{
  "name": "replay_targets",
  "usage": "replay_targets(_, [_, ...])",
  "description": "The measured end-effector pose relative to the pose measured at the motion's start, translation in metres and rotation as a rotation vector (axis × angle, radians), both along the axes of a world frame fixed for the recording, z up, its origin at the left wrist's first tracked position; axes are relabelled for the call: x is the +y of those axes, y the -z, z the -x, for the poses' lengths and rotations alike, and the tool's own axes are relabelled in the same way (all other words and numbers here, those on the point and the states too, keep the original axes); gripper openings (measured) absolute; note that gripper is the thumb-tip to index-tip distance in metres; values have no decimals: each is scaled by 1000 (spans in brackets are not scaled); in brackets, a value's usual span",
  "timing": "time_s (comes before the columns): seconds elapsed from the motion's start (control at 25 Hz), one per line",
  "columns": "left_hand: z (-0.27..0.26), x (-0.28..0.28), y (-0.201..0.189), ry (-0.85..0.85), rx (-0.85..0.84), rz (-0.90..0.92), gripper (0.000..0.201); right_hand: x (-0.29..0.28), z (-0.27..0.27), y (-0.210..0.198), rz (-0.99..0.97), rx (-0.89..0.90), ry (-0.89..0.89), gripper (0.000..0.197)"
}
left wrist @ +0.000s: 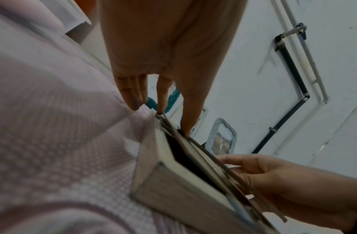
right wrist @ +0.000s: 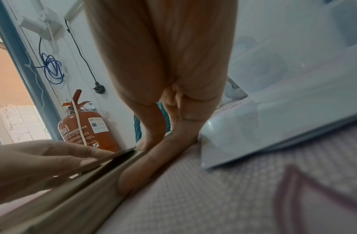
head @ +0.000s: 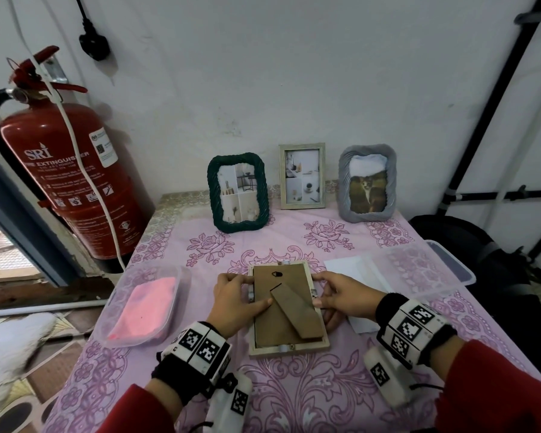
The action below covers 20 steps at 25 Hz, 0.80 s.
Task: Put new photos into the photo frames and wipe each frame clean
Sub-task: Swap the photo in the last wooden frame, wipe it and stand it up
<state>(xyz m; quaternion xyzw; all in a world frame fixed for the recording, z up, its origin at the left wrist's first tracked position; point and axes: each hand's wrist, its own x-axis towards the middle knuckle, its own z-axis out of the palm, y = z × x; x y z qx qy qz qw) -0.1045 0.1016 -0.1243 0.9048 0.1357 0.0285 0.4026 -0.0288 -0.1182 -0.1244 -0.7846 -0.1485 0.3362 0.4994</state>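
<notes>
A pale wooden photo frame (head: 289, 350) lies face down at the middle of the table, its brown backing board and stand leg up. My left hand (head: 250, 291) rests at its left edge with straight fingers, the thumb pressing on the backing (left wrist: 184, 131). My right hand (head: 319, 291) grips the right edge, thumb (right wrist: 148, 139) on top and a finger along the side. Three frames stand at the back: a dark green one (head: 238, 192), a light wooden one (head: 302, 176) and a grey one (head: 368, 182) with a cat photo.
A clear tub with a pink cloth (head: 144, 307) sits left of the frame. At the right lie white paper sheets (head: 350, 270) and a clear plastic lid (head: 428, 267). A red fire extinguisher (head: 69, 179) stands off the table's left side. The wall is close behind.
</notes>
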Motion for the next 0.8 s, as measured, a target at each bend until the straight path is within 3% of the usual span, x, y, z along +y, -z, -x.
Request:
replay_targets(0.28, [-1, 1, 9, 18, -18, 191, 78, 0, 0, 1, -21, 8, 5, 54])
replay_targets(0.6, [1, 5, 10, -1, -46, 162, 68, -1, 3, -1, -11, -11, 45, 51])
replay_targets(0.8, [6, 10, 11, -129, -29, 190, 45, 0, 5, -10, 138, -409, 114, 45])
